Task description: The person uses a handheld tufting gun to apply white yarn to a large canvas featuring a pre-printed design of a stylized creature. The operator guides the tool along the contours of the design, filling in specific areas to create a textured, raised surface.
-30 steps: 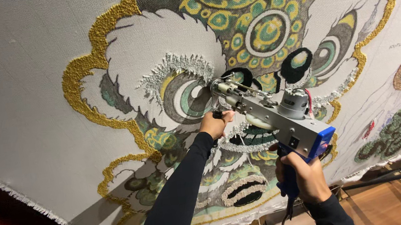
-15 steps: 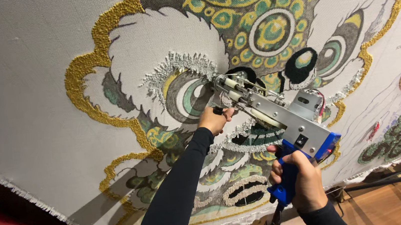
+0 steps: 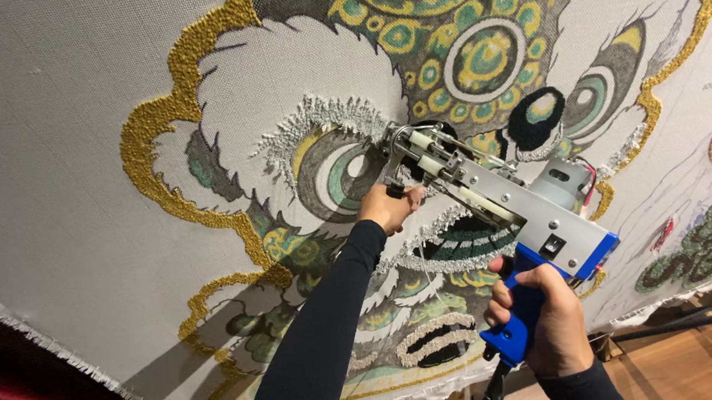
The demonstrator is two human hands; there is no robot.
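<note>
My right hand [image 3: 544,321] is wrapped tight around the blue grip of the tufting gun [image 3: 509,209], fingers closed on it. My left hand [image 3: 388,207] is clenched on the gun's front handle, just beside the needle end. The needle end presses against the stretched backing cloth [image 3: 40,173], at the grey-and-green eye motif [image 3: 339,171] with its gold outline [image 3: 162,142].

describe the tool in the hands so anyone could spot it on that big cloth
Start at the large stretched cloth with the gold-outlined pattern. Against its middle is the tufting gun: grey metal body, right hand on its bright blue handle, the only machine there.
</note>
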